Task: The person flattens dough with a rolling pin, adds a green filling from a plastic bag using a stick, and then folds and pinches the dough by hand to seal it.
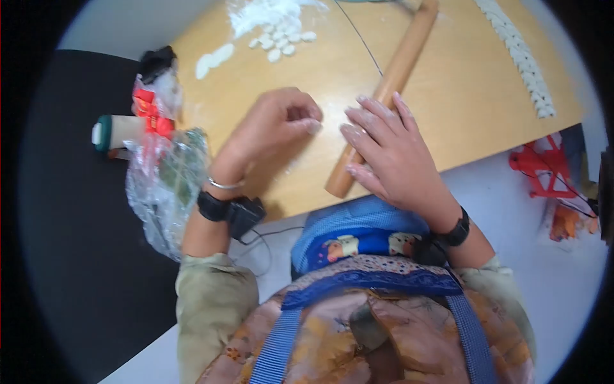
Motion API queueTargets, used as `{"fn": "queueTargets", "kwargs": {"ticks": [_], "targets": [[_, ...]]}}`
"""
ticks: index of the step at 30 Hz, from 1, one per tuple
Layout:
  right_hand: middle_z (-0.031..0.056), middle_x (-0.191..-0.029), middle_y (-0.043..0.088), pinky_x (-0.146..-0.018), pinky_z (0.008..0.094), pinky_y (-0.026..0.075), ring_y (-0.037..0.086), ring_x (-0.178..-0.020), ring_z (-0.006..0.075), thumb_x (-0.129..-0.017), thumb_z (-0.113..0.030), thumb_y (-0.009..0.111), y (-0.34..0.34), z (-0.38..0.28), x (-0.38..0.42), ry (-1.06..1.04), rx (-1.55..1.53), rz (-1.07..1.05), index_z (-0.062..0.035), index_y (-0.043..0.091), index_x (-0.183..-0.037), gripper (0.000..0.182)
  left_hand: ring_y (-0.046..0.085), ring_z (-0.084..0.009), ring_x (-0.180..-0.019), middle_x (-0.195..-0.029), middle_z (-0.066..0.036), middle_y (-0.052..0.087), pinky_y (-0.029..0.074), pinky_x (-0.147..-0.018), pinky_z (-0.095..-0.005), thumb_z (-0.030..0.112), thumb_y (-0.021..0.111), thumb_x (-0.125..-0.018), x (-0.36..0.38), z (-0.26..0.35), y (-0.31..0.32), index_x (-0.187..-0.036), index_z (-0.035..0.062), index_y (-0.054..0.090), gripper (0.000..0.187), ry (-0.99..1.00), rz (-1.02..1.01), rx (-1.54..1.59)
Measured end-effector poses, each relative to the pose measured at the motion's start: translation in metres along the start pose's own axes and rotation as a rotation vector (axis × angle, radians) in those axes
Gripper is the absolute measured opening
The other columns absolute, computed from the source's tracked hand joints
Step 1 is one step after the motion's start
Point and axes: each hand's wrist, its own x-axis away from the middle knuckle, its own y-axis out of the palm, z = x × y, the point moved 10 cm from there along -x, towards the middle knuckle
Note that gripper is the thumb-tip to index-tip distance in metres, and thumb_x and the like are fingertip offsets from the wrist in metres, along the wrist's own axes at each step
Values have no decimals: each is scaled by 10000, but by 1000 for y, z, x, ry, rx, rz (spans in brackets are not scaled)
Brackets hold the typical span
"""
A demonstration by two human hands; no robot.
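Note:
My left hand [278,125] hovers above the floury tabletop, its fingers curled and the thumb bent toward them. Whether anything sits in that pinch is hidden. A long wooden rolling pin [404,59] lies diagonally on the table, its near end close to the front edge. Across its lower part rests my right hand [390,147], palm down with the fingers stretched out and dusted with flour. Small flattened dough pieces [281,40] are grouped beyond my left hand, beside a patch of white flour [256,14]. A few more dough pieces [214,61] lie to the left.
A row of pleated white dough pieces [521,54] runs along the table's right side. At its left edge are crumpled clear plastic bags [169,185] with red parts and a green-and-cream cylinder [118,132]. A red plastic stool [543,168] stands on the floor at right.

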Motion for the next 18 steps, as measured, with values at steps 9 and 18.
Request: {"fn": "queueTargets", "kwargs": {"ticks": [9, 18], "targets": [[145, -1358, 561, -1170, 502, 295, 473, -1330, 307, -900, -462, 614, 7, 1, -18, -241, 170, -135, -50, 578, -1324, 593, 533, -31, -718, -759, 52, 601, 457, -660, -213, 45, 716, -866, 3, -1, 5, -881, 16, 660, 65, 53, -91, 40], [140, -1024, 539, -905, 464, 410, 520, -991, 336, -902, -388, 607, 28, -10, -55, -327, 209, -182, -45, 585, -1044, 371, 516, -40, -636, -694, 32, 567, 436, -576, -222, 58, 682, -874, 8, 3, -7, -836, 9, 619, 89, 192, -45, -63]]}}
